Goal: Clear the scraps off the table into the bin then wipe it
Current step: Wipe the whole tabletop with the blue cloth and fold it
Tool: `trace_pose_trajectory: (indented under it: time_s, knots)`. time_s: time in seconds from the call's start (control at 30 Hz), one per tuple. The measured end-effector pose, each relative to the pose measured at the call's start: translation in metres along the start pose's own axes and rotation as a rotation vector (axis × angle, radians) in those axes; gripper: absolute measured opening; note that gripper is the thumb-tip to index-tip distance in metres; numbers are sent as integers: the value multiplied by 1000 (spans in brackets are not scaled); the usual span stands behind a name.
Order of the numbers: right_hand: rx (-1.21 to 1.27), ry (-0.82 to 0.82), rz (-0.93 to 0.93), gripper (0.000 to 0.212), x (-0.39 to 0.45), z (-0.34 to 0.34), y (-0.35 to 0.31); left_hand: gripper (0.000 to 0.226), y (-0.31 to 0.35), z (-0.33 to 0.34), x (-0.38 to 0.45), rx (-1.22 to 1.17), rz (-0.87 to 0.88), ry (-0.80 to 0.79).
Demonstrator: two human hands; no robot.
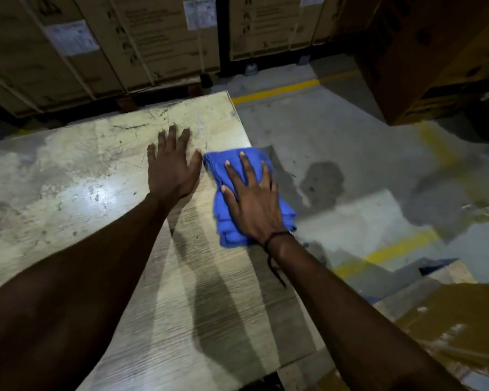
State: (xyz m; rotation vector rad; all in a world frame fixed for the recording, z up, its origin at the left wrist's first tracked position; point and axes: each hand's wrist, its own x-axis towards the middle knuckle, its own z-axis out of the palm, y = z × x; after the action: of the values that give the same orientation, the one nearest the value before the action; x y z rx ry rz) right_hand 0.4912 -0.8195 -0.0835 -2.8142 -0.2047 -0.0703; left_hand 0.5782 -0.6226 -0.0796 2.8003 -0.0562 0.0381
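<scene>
A folded blue cloth (226,221) lies at the right edge of the worn, light wooden table (82,170), partly hanging over that edge. My right hand (251,198) presses flat on the cloth with straight, spread fingers. Just left of it, my left hand (171,165) rests flat on the bare tabletop, fingers spread, touching no object. No scraps or bin show in view.
Stacked strapped cardboard cartons (96,43) stand behind the table's far edge. To the right is concrete floor with yellow lines (274,90) and a dark stain (322,179). More cartons (424,57) stand at the far right, and a brown taped box (449,328) sits at the near right.
</scene>
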Motion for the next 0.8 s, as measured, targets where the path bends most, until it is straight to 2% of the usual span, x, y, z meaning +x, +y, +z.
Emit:
trace_pose_trajectory:
  time_s: [0.17, 0.4, 0.5, 0.63, 0.8]
  knots:
    - [42, -31, 5, 63, 53, 5, -3, 71, -5, 5, -2, 15, 9, 33]
    - [-22, -15, -17, 63, -44, -2, 8, 69, -3, 8, -4, -1, 7, 66]
    - [-10, -17, 3, 63, -55, -3, 8, 68, -2, 10, -2, -12, 1, 89]
    - [-25, 17, 29, 62, 16, 3, -4, 68, -1, 11, 0, -10, -12, 96]
    - [5, -23, 55, 62, 134, 12, -17, 67, -5, 12, 2, -10, -17, 102]
